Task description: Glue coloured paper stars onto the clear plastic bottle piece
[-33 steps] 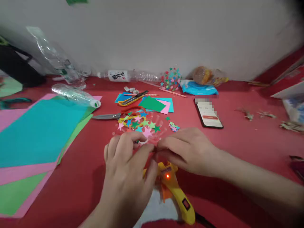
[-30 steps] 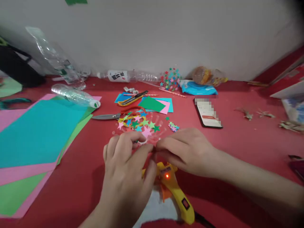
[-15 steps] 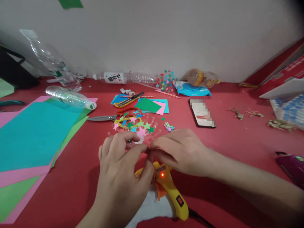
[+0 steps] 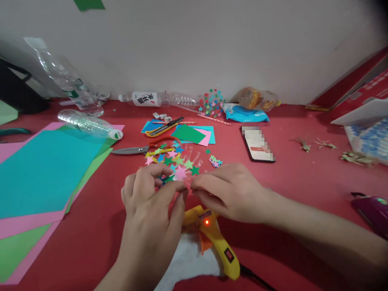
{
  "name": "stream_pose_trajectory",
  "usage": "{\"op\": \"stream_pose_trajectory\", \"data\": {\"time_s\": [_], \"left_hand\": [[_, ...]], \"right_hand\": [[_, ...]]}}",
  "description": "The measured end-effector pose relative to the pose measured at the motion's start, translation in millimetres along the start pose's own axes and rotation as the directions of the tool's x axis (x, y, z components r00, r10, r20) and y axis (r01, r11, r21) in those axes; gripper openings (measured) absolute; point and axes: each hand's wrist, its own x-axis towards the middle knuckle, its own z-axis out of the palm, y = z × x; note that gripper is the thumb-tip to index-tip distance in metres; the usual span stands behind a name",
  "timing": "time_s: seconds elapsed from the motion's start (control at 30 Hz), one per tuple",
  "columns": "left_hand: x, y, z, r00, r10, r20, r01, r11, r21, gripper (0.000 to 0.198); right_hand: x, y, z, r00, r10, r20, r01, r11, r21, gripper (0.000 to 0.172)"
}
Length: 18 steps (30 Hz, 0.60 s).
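My left hand (image 4: pixel 150 202) and my right hand (image 4: pixel 227 192) meet over a clear plastic piece covered with coloured paper stars (image 4: pixel 178 163), lying on the red table. Both hands pinch its near edge with fingertips close together. Just below the hands lies a yellow glue gun (image 4: pixel 215 238) with a small red light on, resting over a white cloth (image 4: pixel 189 258). A little heap of loose stars (image 4: pixel 214 162) sits to the right of the starred piece.
Large teal, pink and green paper sheets (image 4: pixel 45 173) lie at left. Scissors (image 4: pixel 133 150), a utility knife (image 4: pixel 165 126), small paper pieces (image 4: pixel 194 134), a phone (image 4: pixel 257 144), clear bottles (image 4: pixel 87 123), a blue packet (image 4: pixel 247 114) and a second starred piece (image 4: pixel 210 103) lie further back. A purple object (image 4: pixel 372 212) sits at right.
The starred plastic piece has been tilted up a little toward me and my left hand has shifted slightly left; the view has swung a bit to the right.
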Motion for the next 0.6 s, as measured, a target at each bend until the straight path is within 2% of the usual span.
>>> {"op": "stream_pose_trajectory", "data": {"time_s": [0.33, 0.6], "left_hand": [[0.2, -1.2, 0.6, 1.0, -0.013, 0.004, 0.013, 1.0, -0.022, 0.015], [-0.1, -2.6, 2.0, 1.0, 0.007, -0.025, -0.007, 1.0, 0.008, 0.015]], "right_hand": [[-0.1, 0.5, -0.7, 1.0, -0.007, 0.006, 0.007, 1.0, -0.006, 0.016], [0.0, 0.8, -2.0, 1.0, 0.001, 0.023, 0.0, 1.0, -0.019, 0.021]]}}
